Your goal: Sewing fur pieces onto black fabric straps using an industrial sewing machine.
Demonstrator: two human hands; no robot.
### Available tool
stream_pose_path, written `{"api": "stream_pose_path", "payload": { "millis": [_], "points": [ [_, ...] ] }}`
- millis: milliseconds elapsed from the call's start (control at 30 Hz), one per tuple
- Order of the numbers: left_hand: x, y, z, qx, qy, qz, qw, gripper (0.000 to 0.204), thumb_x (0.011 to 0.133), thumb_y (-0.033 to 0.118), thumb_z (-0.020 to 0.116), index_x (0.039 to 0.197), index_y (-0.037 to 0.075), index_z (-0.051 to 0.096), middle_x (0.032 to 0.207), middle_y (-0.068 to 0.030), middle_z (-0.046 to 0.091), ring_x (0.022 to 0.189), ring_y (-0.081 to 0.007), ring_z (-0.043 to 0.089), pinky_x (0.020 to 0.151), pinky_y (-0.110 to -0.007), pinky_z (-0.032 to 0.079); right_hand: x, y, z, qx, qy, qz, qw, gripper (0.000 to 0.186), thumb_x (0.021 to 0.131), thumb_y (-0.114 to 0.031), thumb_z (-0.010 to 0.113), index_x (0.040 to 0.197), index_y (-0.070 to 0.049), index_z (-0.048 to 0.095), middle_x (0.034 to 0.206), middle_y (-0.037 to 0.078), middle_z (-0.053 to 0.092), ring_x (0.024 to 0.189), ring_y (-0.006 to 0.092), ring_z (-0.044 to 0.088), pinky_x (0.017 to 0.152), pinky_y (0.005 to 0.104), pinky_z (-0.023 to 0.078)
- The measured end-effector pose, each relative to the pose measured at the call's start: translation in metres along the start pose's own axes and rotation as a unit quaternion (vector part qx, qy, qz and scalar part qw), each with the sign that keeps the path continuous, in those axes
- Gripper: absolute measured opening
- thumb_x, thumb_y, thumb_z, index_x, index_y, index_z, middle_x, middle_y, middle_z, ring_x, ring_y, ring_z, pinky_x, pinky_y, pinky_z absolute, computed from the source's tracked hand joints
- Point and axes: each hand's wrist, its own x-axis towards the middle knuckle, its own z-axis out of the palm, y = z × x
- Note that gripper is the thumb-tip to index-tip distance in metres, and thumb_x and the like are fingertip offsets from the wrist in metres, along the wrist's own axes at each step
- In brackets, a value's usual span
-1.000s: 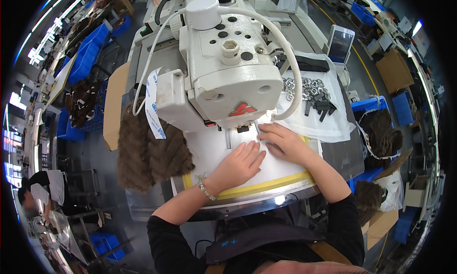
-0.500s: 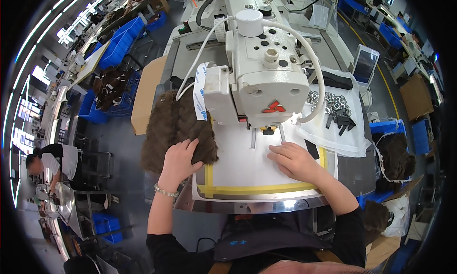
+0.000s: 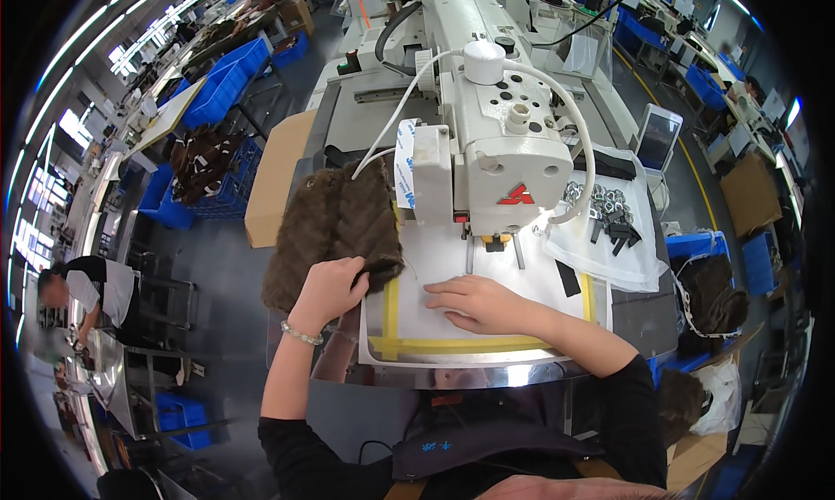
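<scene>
A brown fur piece [image 3: 326, 226] lies at the left of the sewing machine's bed, partly over the white sheet [image 3: 461, 322] with yellow tape along its edges. My left hand [image 3: 330, 290] is closed on the near edge of the fur, which is folded up beside the fingers. Over the white sheet, my right hand [image 3: 483, 304] is stretched out with its fingers pointing left, holding nothing. Just beyond it stands the white sewing machine head [image 3: 513, 165], its needle area above the sheet. A short black strip [image 3: 568, 279] lies on the sheet to the right.
On a white bag [image 3: 639, 270] at the right lie metal rings [image 3: 600, 200] and small black strips [image 3: 622, 232]. A screen [image 3: 658, 135] stands behind them. Blue crates with brown fur [image 3: 713, 296] are at the right. Far left, a person [image 3: 104, 296] bends over a bench.
My right hand has moved left across the sheet, towards the fur. My left fingers have curled round the fur's near edge and turned it up. The whole view has shifted slightly.
</scene>
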Motion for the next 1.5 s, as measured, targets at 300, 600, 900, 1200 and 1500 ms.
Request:
{"api": "stream_pose_path", "payload": {
  "millis": [300, 600, 900, 1200, 1500],
  "points": [
    [-0.002, -0.013, 0.004, -0.089, 0.273, -0.056, 0.956, 0.015, 0.089, 0.015, 0.063, 0.084, 0.003, 0.056, 0.073, -0.0183, 0.058, 0.070, -0.0385, 0.059, 0.057, -0.043, 0.046, 0.063, 0.009, 0.047, -0.030, 0.123, 0.022, 0.992, 0.021, 0.078, -0.006, 0.064, 0.099, -0.006, 0.059, 0.106, 0.012, 0.057, 0.094, 0.0306, 0.058, 0.082, 0.0420, 0.047],
    [-0.038, 0.056, -0.037, 0.039, 0.300, 0.181, 0.936, 0.022, 0.074, 0.008, 0.071, 0.095, 0.006, 0.067, 0.074, -0.0021, 0.061, 0.062, -0.0158, 0.058, 0.055, -0.029, 0.044, 0.046, 0.016, 0.044, 0.017, 0.157, 0.080, 0.984, 0.030, 0.073, -0.002, 0.068, 0.100, -0.005, 0.055, 0.104, 0.011, 0.055, 0.089, 0.0304, 0.058, 0.075, 0.0403, 0.048],
    [-0.078, 0.144, 0.033, -0.374, -0.020, 0.344, 0.861, 0.028, 0.084, 0.023, 0.073, 0.105, 0.007, 0.065, 0.085, -0.0021, 0.065, 0.070, -0.0191, 0.063, 0.058, -0.028, 0.048, 0.008, 0.009, 0.013, -0.157, 0.031, -0.025, 0.987, 0.055, 0.066, -0.002, 0.067, 0.120, -0.007, 0.057, 0.130, 0.015, 0.050, 0.104, 0.0266, 0.059, 0.079, 0.0344, 0.049],
    [-0.025, 0.101, 0.057, -0.272, 0.062, 0.257, 0.925, 0.048, 0.074, 0.022, 0.079, 0.115, 0.008, 0.059, 0.112, -0.0074, 0.060, 0.101, -0.0273, 0.060, 0.085, -0.036, 0.049, -0.064, 0.008, -0.025, -0.318, 0.073, -0.061, 0.943, 0.041, 0.071, -0.013, 0.061, 0.111, -0.004, 0.065, 0.114, 0.008, 0.062, 0.081, 0.0152, 0.058, 0.070, 0.0283, 0.044],
    [0.046, 0.113, 0.069, -0.191, 0.066, 0.241, 0.949, 0.055, 0.067, 0.008, 0.073, 0.120, 0.008, 0.056, 0.134, -0.0130, 0.049, 0.120, -0.0319, 0.049, 0.101, -0.042, 0.040, -0.089, 0.015, -0.019, -0.139, 0.207, 0.059, 0.967, 0.035, 0.064, -0.001, 0.069, 0.098, -0.004, 0.067, 0.101, 0.009, 0.067, 0.072, 0.0235, 0.065, 0.062, 0.0317, 0.052]
  ]
}}
